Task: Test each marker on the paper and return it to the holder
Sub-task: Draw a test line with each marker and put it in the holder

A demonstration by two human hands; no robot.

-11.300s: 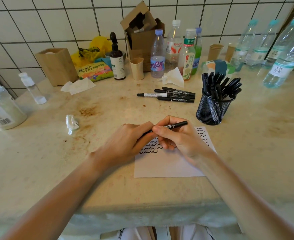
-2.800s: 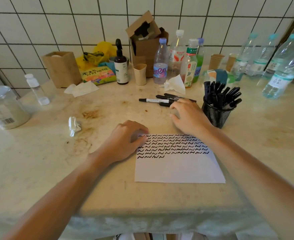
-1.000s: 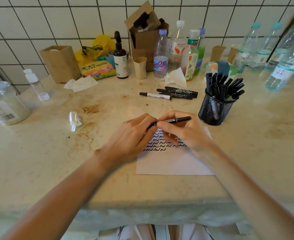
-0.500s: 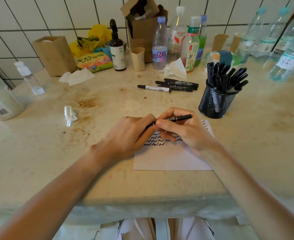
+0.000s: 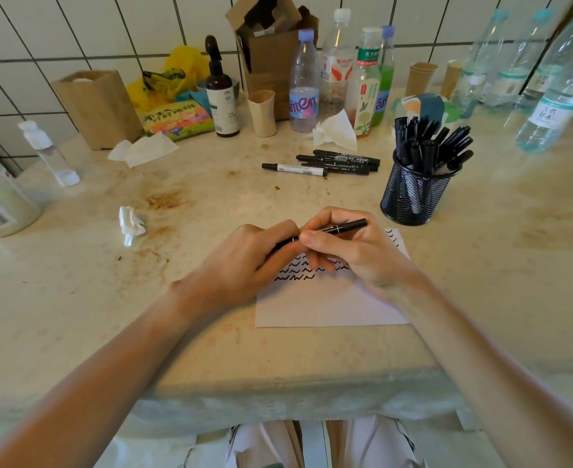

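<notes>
Right hand [image 5: 356,255]: thumb and forefinger pinch a black marker [image 5: 341,227] at mid-barrel, the other fingers curled beneath; the barrel's free end points toward 2 o'clock. Left hand [image 5: 244,265]: fingers curled round the marker's other end, which is hidden inside the grip; cannot tell whether the cap is on or off. Both hands meet over the upper part of a white paper [image 5: 329,305] lying flat on the stained table [image 5: 75,298]; rows of black wavy test strokes show below the knuckles and at the sheet's far right corner. Black mesh holder [image 5: 413,194], upright and packed with black markers, stands near the right hand at about 1 o'clock. At 12 o'clock from the hands, a small bunch of loose markers [image 5: 332,162] lies flat on the table, one with a white barrel. Crumpled tissue [image 5: 130,224] at 9 o'clock. Farther out along the tiled wall: plastic bottles, paper cups, a brown pump bottle [image 5: 222,106], an open cardboard box [image 5: 271,45].
</notes>
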